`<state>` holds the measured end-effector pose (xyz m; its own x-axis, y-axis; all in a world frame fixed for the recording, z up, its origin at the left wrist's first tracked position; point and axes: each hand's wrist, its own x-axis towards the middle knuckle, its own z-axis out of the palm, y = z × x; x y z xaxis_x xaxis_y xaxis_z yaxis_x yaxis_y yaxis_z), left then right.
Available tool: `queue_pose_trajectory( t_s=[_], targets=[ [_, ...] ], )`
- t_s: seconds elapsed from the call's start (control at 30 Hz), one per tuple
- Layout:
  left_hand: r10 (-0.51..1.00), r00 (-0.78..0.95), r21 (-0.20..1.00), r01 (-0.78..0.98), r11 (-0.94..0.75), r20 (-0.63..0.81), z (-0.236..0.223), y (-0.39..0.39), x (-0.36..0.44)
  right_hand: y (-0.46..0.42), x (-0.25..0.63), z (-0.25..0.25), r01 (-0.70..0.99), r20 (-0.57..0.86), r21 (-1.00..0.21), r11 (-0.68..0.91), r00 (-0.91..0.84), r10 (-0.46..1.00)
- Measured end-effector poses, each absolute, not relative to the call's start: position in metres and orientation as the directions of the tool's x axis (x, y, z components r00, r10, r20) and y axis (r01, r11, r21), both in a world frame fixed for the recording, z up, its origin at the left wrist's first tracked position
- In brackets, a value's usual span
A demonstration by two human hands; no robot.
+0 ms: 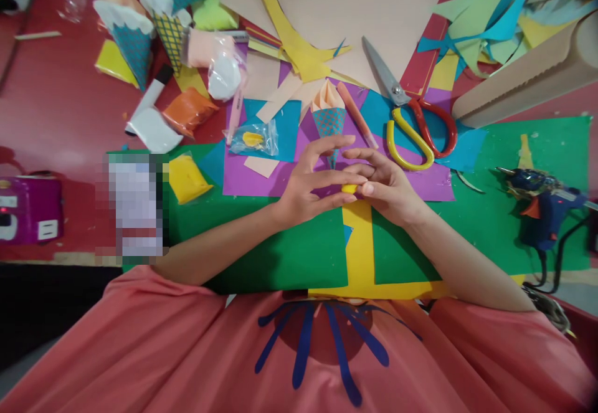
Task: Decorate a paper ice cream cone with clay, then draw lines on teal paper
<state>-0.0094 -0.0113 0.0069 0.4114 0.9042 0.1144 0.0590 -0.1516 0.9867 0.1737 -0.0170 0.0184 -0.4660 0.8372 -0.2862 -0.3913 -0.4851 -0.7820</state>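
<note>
Between the fingertips of both hands sits a small piece of yellow clay. My left hand pinches it from the left, thumb below and index finger above. From the right, the thumb and fingers of my right hand press on it too. Just beyond my fingers lies a small paper cone, blue with a crisscross pattern and peach folds at its wide end; its tip is partly behind my left hand. A small clear bag with more yellow clay rests to the left of the cone.
Large scissors with yellow and red handles lie right of the cone, near an orange pen. A blue glue gun is at far right. Clay packets, finished paper cones and a pixelated rectangle occupy the left. Paper scraps spread at the back.
</note>
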Motion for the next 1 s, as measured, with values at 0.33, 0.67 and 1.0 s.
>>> queue_pose_trajectory(
  t_s=[0.33,0.67,1.0],
  targets=[
    [0.925,0.345,0.980,0.058,-0.191,0.160,0.002,-0.014,-0.010,-0.020,0.172,0.017,-0.377,-0.323,-0.676,-0.633,-0.620,0.715],
    [0.931,0.350,0.995,-0.033,-0.096,0.101,0.004,-0.011,-0.010,-0.017,0.174,0.018,-0.378,-0.320,-0.654,-0.655,-0.646,0.693],
    [0.919,0.383,0.995,-0.005,-0.104,0.098,0.014,-0.008,-0.008,-0.018,0.173,0.016,-0.383,-0.299,-0.697,-0.607,-0.614,0.731]
  ],
)
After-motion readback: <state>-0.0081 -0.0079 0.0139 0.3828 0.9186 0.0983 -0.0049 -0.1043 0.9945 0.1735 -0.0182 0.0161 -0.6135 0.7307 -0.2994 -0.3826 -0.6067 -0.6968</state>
